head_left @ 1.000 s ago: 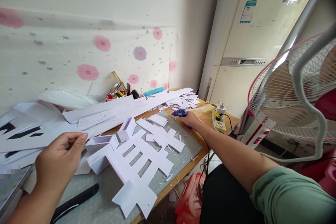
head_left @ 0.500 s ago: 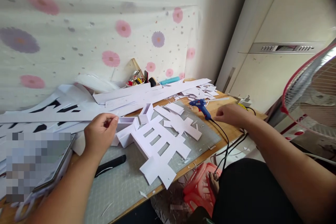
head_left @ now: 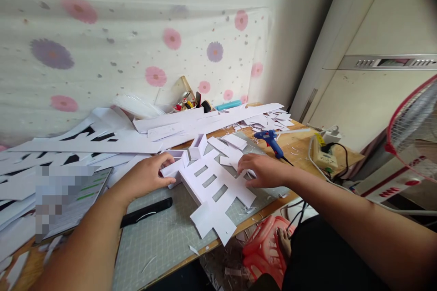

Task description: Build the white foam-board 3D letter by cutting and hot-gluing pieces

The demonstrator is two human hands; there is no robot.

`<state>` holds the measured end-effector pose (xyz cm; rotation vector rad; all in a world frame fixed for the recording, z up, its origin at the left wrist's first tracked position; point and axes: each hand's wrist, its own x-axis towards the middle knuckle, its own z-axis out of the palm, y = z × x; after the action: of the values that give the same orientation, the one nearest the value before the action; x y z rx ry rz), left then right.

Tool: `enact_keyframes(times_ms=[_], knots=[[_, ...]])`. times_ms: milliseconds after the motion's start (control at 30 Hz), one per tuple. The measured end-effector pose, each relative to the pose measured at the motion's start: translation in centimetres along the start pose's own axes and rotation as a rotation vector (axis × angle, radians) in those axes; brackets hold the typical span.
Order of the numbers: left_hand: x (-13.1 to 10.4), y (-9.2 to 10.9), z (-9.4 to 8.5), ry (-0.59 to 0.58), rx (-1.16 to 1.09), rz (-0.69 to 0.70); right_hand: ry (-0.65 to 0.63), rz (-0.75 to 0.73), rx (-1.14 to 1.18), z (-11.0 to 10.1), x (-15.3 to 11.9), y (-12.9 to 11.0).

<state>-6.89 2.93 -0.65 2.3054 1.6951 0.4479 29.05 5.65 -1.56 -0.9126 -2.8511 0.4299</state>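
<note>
A white foam-board model (head_left: 210,182) with three rectangular slots and folded walls lies on the grey cutting mat (head_left: 160,245). At its left end, my left hand (head_left: 152,173) has thumb and fingers apart around a small upright box section (head_left: 174,163). On the other side my right hand (head_left: 259,170) reaches over the model's right edge, its fingers curved and spread, with no object seen in them. A blue glue gun (head_left: 271,141) lies just behind my right hand. The black knife (head_left: 146,213) rests on the mat below my left hand.
White board strips (head_left: 205,122) and offcuts cover the back of the wooden table (head_left: 297,143). A tablet (head_left: 75,200) sits at the left, a power strip (head_left: 324,154) at the right. A fan (head_left: 413,122) stands far right, above a floor with a red basket (head_left: 264,248).
My right hand has moved left from beside the glue gun to the model's right edge. My left hand has shifted onto the box section, its fingers opened. The view has turned slightly right.
</note>
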Motion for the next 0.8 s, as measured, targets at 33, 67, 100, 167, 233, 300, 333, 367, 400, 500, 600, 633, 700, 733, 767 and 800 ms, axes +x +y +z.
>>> enact_keyframes(times_ms=[33, 67, 100, 167, 233, 300, 333, 367, 400, 500, 600, 633, 700, 733, 767, 800], knots=[[-0.1, 0.2, 0.1, -0.001, 0.011, -0.008, -0.01, -0.005, 0.008, 0.2, 0.0, 0.0], [-0.2, 0.5, 0.1, 0.001, 0.024, -0.017, -0.018, -0.006, 0.016, 0.4, 0.0, 0.0], [-0.4, 0.8, 0.2, 0.006, 0.036, -0.025, -0.024, -0.006, 0.022, 0.6, -0.1, 0.0], [-0.5, 1.2, 0.4, 0.016, 0.055, -0.016, -0.025, 0.022, 0.028, 1.1, -0.4, 0.0], [-0.5, 1.4, 0.6, 0.058, 0.073, -0.007, -0.022, 0.049, 0.024, 1.5, -0.4, 0.2], [-0.5, 1.5, 0.9, 0.079, 0.092, -0.036, -0.021, 0.061, 0.014, 1.9, -0.3, 0.4], [-0.4, 1.4, 1.1, 0.09, 0.1, -0.046, -0.022, 0.065, 0.007, 2.0, -0.2, 0.5], [-0.3, 1.3, 1.3, 0.1, 0.108, -0.054, -0.022, 0.069, 0.0, 2.2, -0.1, 0.5], [-0.2, 1.2, 1.5, 0.114, 0.114, -0.06, -0.024, 0.073, -0.006, 2.3, 0.0, 0.5], [0.2, 0.7, 2.3, 0.173, 0.132, -0.077, -0.033, 0.07, -0.008, 2.6, 0.1, 0.5], [0.6, 0.3, 2.7, 0.228, 0.128, -0.081, 0.016, 0.067, -0.005, 2.3, 0.1, 0.4], [0.7, 0.3, 2.7, 0.243, 0.12, -0.074, 0.06, 0.079, -0.006, 2.0, 0.1, 0.4], [0.8, 0.2, 2.5, 0.284, 0.094, -0.059, 0.179, 0.149, -0.009, 1.0, 0.5, 0.8], [0.8, 0.1, 2.3, 0.309, 0.08, -0.048, 0.241, 0.207, -0.006, 0.4, 0.9, 1.3], [0.9, 0.0, 2.2, 0.333, 0.063, -0.031, 0.3, 0.313, 0.006, -0.2, 1.4, 1.9], [0.9, -0.2, 2.0, 0.367, 0.046, -0.017, 0.332, 0.389, -0.005, -0.9, 1.9, 2.7]])
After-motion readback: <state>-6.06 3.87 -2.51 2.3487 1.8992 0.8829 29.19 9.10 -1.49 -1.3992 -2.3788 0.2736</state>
